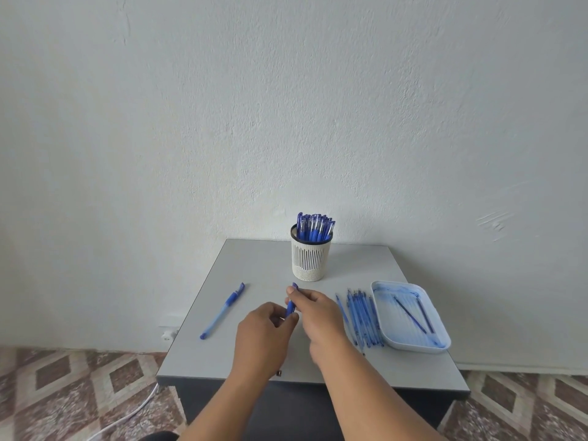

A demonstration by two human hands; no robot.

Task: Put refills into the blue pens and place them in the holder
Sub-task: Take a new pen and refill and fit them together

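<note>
1. The fingers [294,317] of the left hand [264,332] pinch the lower end of a blue pen [291,305], thumb and fingertips closed around it.
2. The right hand [318,316] grips the upper part of the same pen, its thumb [294,292] laid along the barrel just below the cap end, which pokes out above the hand.
3. This held pen stands nearly upright, tilted slightly, above the middle of the grey surface [261,259]. Whether a refill is inside it cannot be told.
4. Both forearms reach in from the bottom edge and meet at the pen.
5. To the left, well apart from the hands, a second pen [222,310] lies flat on the surface, slanting with its capped end away from the person.
6. To the right, a row of refills [361,316] lies side by side on the surface, just beside a white tray [386,337].
7. The tray is stained blue inside and holds two dark refills [413,315] lying at an angle.
8. Beyond the hands, near the far edge, a white slotted holder [311,259] stands upright, packed with blue pens [315,229] whose capped tops stick out above its rim.
9. Behind the surface is a pale wall [286,106]; a patterned floor [73,386] shows on both sides.
</note>
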